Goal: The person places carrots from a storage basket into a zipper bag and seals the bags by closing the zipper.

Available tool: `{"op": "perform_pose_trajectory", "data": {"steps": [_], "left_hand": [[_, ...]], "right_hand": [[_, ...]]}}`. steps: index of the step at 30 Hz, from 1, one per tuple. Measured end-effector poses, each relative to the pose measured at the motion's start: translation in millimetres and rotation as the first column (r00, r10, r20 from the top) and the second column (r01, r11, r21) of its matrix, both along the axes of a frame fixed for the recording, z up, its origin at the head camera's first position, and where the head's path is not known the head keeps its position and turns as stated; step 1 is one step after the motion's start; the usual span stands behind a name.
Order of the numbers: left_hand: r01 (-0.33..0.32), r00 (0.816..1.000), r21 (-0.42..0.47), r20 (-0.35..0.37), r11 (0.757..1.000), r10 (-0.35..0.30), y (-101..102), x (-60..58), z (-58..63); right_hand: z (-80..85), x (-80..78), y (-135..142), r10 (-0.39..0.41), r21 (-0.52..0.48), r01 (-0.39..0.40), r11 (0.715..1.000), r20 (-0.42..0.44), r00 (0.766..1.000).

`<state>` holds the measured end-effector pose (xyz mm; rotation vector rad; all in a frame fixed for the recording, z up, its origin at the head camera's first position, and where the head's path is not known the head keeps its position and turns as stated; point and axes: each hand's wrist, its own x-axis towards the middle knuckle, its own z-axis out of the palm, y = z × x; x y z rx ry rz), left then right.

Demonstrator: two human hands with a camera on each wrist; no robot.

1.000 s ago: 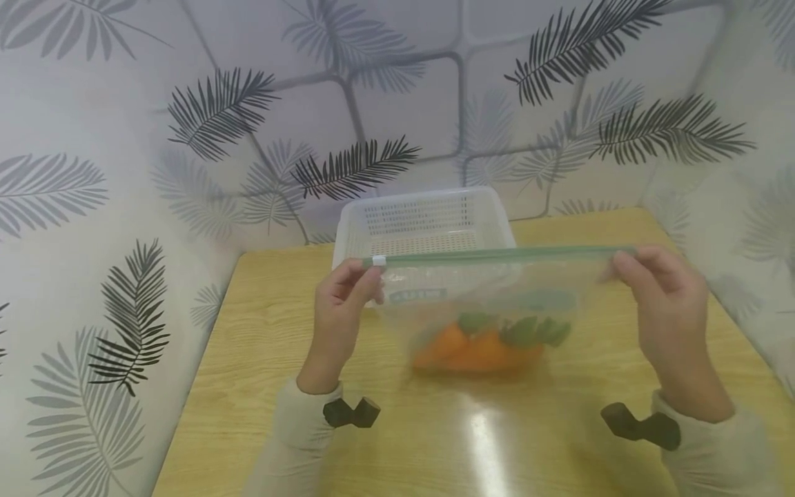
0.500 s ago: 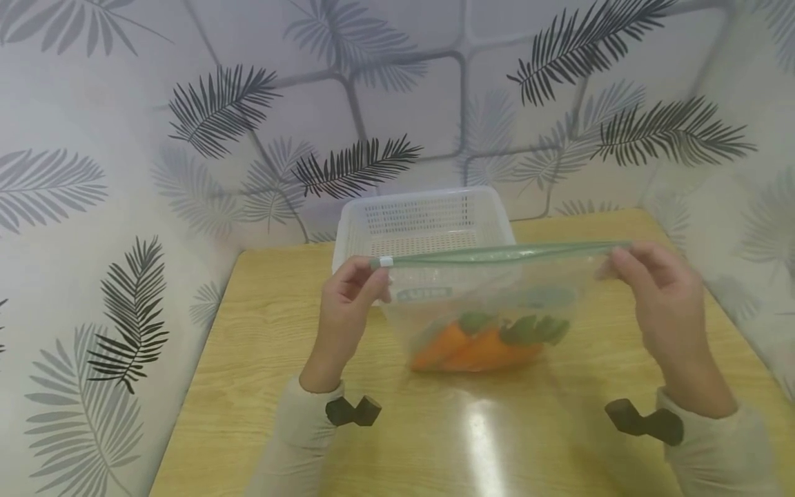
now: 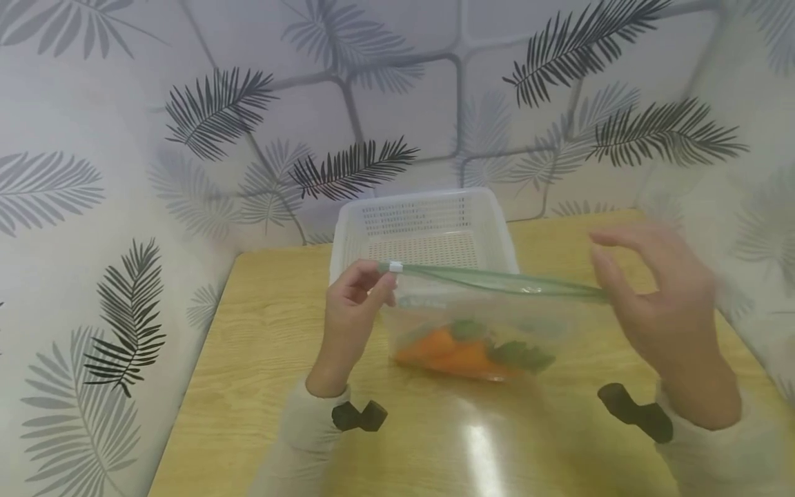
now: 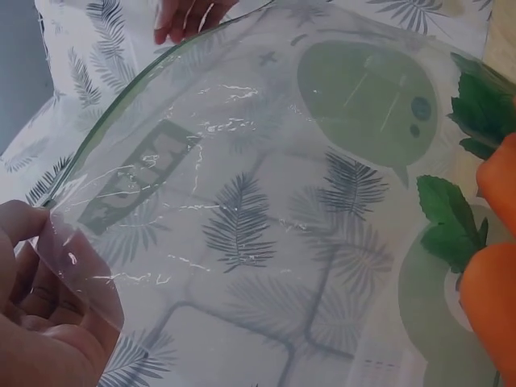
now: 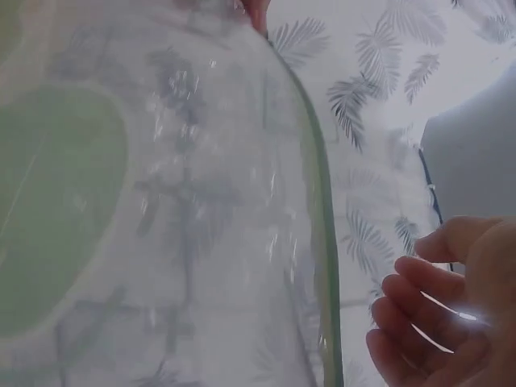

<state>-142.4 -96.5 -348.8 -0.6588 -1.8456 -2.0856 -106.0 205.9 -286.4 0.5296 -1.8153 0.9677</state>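
A clear zip bag (image 3: 428, 314) with a green top strip and a white slider (image 3: 395, 266) holds orange carrots (image 3: 450, 352) with green leaves (image 3: 518, 353). At the slider end, my left hand (image 3: 355, 300) pinches the bag's top corner between thumb and fingers. My right hand (image 3: 667, 293) is off the bag, fingers loosely bent and thumb apart, close to the strip's right end. In the right wrist view those fingers (image 5: 423, 310) hold nothing, and the green strip (image 5: 326, 258) runs beside them. The left wrist view shows the bag's corner in the left fingers (image 4: 48, 282).
Behind the bag, a white perforated plastic basket (image 3: 491, 207) stands at the back of the wooden table (image 3: 261, 331). A wall with a leaf pattern (image 3: 404, 103) rises right behind the table's far edge.
My right hand has let go of the bag's right top corner. That end of the strip has dropped, and the bag has sagged slightly left. The left hand keeps its pinch.
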Motion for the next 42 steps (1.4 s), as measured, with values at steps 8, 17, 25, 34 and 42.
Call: {"op": "perform_pose_trajectory", "data": {"steps": [8,17,25,34,42], "left_hand": [[0.026,0.999,0.021,-0.024,0.999,-0.025,8,3.7,-3.1],[0.071,0.994,-0.027,-0.080,0.997,-0.073,14,9.3,-5.1],[0.142,0.984,-0.036,-0.107,0.989,-0.145,20,13.9,-4.9],[0.165,0.978,-0.056,-0.123,0.985,-0.170,22,17.1,-4.3],[0.178,0.971,-0.075,-0.148,0.981,-0.188,21,16.6,-6.5]], "right_hand": [[3.4,7.1,-58,0.216,0.214,-0.201,0.956,-0.045,0.975],[2.4,-5.4,-86,0.275,0.319,-0.274,0.908,0.043,0.961],[-3.1,-11.9,-102,0.288,0.358,-0.314,0.879,0.125,0.949],[-6.5,-9.8,-108,0.291,0.389,-0.334,0.859,0.166,0.942],[-8.2,-9.2,-107,0.318,0.365,-0.373,0.853,0.203,0.926]]}}
